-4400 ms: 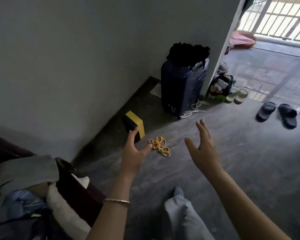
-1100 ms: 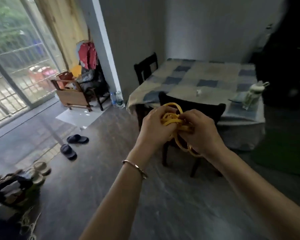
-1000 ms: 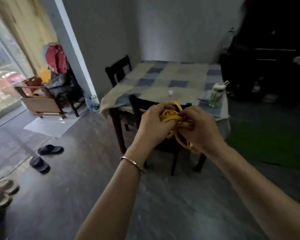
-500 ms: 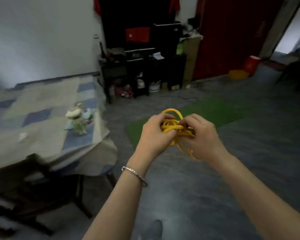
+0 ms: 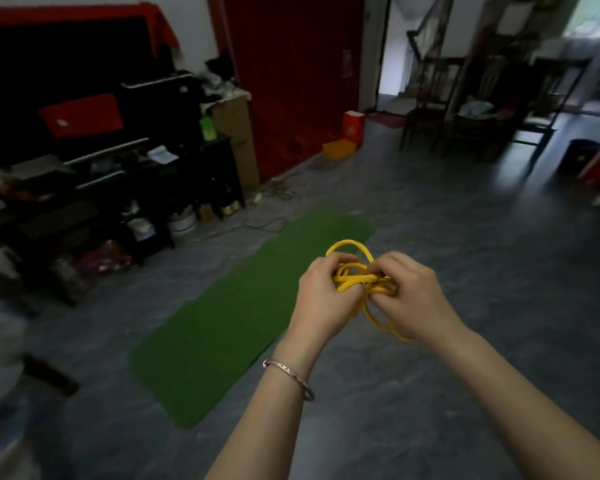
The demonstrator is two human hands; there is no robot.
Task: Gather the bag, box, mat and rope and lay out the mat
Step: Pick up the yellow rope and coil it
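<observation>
- Far left, against the wall: a dark shelf unit stuffed with odds and ends, with a red cloth draped along the top. It's too dim and blurry to make out most of what's on it.
- Down at its foot there's a white bucket on the floor, and a tall cardboard box stands at the right end of the unit.
- The green mat is unrolled flat on the grey floor, running diagonally from near-left to far-right. Nothing sits on it.
- Behind it is a big red door, with a yellow tub and a red box side by side at its base.
- Left hand, with a silver bracelet on the wrist: fingers curled in, grip closed around the bundle.
- The yellow rope is a tangled bunch of loops held between both hands, up in the air and clear of the floor. One loop pokes out the top and another hangs down below.
- Right hand: also curled around the rope, thumb and fingertips pinching strands right next to the left hand's fingers.
- Off to the right, dark wooden chairs by a bright doorway, and a dark bin further along.
</observation>
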